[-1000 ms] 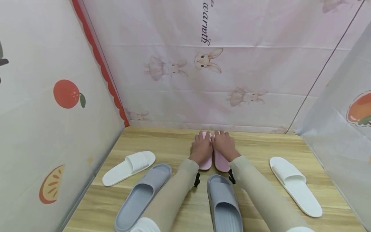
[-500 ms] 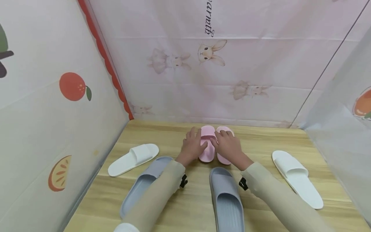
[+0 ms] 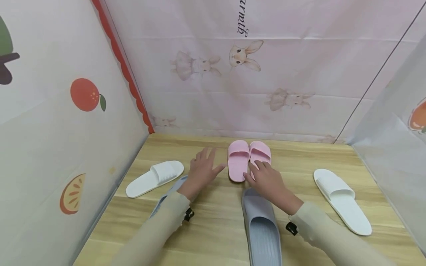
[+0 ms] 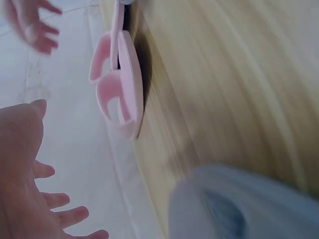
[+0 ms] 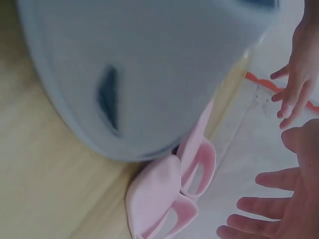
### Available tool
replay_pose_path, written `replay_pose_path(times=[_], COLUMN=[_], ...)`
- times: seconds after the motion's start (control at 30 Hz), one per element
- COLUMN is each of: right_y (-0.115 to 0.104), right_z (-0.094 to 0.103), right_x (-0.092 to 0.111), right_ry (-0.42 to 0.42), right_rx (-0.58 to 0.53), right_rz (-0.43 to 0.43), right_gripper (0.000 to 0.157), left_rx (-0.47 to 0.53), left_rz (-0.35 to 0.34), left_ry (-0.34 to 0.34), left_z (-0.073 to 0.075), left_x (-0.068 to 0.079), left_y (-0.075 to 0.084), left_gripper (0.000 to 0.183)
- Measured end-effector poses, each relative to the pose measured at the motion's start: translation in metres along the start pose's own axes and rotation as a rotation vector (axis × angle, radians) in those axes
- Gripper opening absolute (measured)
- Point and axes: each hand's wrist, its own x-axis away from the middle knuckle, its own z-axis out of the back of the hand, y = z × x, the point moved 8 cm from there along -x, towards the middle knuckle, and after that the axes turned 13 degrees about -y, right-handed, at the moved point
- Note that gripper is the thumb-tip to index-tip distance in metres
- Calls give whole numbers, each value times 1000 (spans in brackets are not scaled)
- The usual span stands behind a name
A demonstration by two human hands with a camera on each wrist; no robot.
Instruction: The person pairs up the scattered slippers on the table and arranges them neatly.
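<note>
Two pink slippers stand side by side at the back wall: the left one point(image 3: 237, 168) shows whole, and the right one point(image 3: 261, 147) is partly covered by my right hand point(image 3: 269, 181). That hand hovers with fingers spread between the pink pair and the right grey slipper point(image 3: 263, 218). Left of the pink pair, my left hand point(image 3: 200, 174) is held in the air, fingers extended and touching nothing. My left forearm hides most of the left grey slipper point(image 3: 173, 188). Both wrist views show empty palms, with the pink slippers point(image 4: 130, 84) standing apart from the fingers.
A white slipper point(image 3: 154, 180) lies angled at the left, and another white slipper point(image 3: 344, 203) at the right. The wood-patterned floor point(image 3: 216, 229) is bounded by a fruit-print left wall point(image 3: 110, 92), a rabbit-print back wall point(image 3: 213, 118) and a right wall point(image 3: 396, 140).
Both hands have let go of the pink slippers and drawn back towards me, the left one moving leftward. The pink slippers stay together by the wall. The view has shifted slightly.
</note>
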Motion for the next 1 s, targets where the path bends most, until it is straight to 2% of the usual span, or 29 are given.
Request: replay_pose_path(times=[0.2,0.43,0.67,0.87,1.0], right_y=[-5,-4,-10,-18,-20], right_z=[-8,-26,-31,-35,-41], right_x=[25,54,84,113,130], right_ry=[17,-36,-33,-44,-95], right_rx=[-20,-103,-131,-169,-222], right_rz=[15,-42,-68,-107,-152], right_gripper=[41,49,48,47,51], left_rx=[70,24,-17,0,3], left_rz=[32,52,49,72,65], left_ry=[-24,-23,-35,-1,6], left_z=[11,16,3,-2,-13], left_x=[28,56,81,114,137], left_y=[-25,-38,-49,-71,-77], left_gripper=[84,87,86,83,80])
